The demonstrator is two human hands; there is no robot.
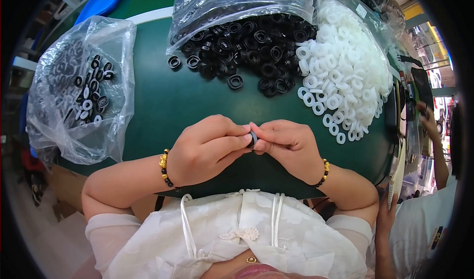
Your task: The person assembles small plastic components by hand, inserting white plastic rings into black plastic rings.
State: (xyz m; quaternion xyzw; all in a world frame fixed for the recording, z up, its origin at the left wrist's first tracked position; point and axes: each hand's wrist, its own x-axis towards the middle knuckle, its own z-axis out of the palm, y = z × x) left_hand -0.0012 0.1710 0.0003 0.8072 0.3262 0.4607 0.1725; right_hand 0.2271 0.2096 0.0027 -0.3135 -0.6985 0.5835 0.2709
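Note:
My left hand [210, 148] and my right hand [289, 145] meet over the near part of the green table. Between their fingertips they pinch one small black ring [253, 138], with a paler grey-white edge showing on it. Fingers cover most of this piece. Beyond my hands lies a heap of black rings [247, 49], spilling from the mouth of a clear plastic bag [237, 4]. To its right spreads a large pile of white rings [345, 76]. At the left, another clear bag [49, 96] has black rings with white ones [91, 93] in its opening.
The green table [153, 76] curves along its near edge in front of my body. A blue object [103, 0] stands at the far left. On the right, a co-worker's arm [434, 135] and pale sleeve [419, 224] show beside the table. Dark items line the table's right edge.

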